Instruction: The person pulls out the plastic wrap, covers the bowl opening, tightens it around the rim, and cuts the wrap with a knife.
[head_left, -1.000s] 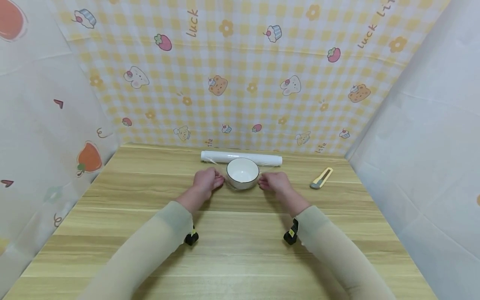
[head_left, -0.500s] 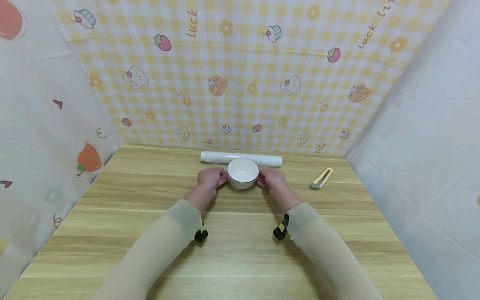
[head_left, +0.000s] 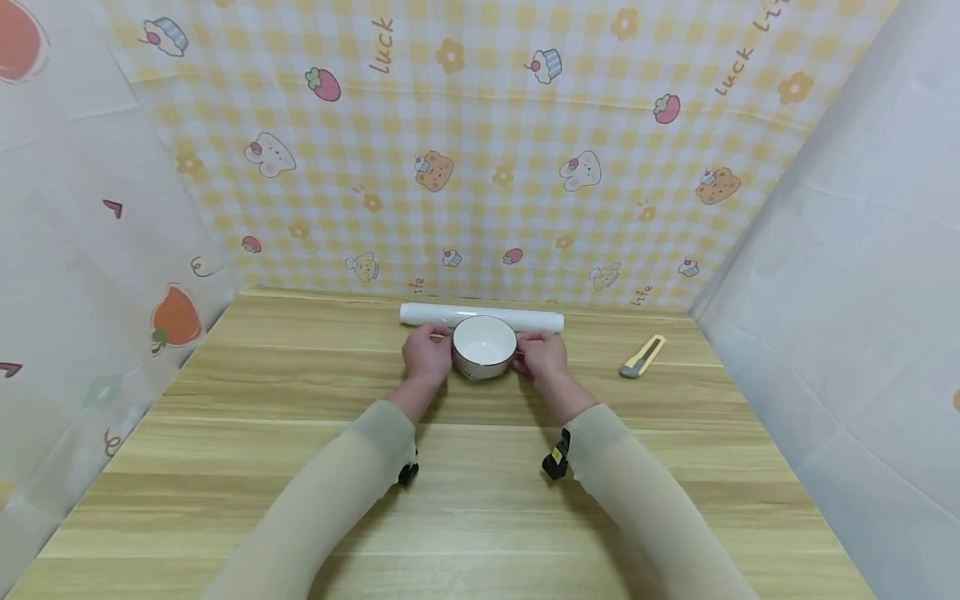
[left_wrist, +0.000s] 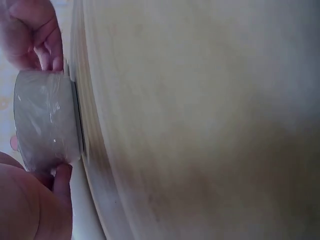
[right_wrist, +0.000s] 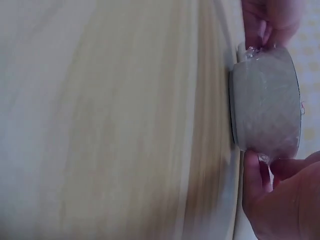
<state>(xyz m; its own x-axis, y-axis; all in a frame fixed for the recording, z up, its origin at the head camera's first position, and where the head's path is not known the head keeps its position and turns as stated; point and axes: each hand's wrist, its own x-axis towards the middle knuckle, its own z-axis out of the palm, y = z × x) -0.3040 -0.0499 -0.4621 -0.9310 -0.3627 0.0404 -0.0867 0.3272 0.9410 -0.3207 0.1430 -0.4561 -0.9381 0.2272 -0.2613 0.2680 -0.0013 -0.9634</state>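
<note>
A white bowl (head_left: 484, 343) with a dark rim stands upright on the wooden table. Clear plastic wrap (left_wrist: 49, 112) covers its outside, wrinkled and shiny in both wrist views. At the bowl's left side my left hand (head_left: 427, 357) pinches the wrap, thumb and fingers close against the wall. My right hand (head_left: 545, 357) does the same on the right side; in the right wrist view, gathered film (right_wrist: 263, 158) shows at its fingertips. Parts of the fingers on both hands are hidden by the bowl in the head view.
Behind the bowl, a white roll (head_left: 431, 314) lies along the back of the table (head_left: 480, 517). A yellow and grey utility knife (head_left: 642, 357) rests to the right. Patterned cloth (head_left: 480, 125) rises at the back edge, with pale sheets on both sides.
Both hands have come inward to the bowl's sides, and the left has also turned and shifted slightly back. Film that stuck out sideways is now gathered close to the bowl. The bowl stays put.
</note>
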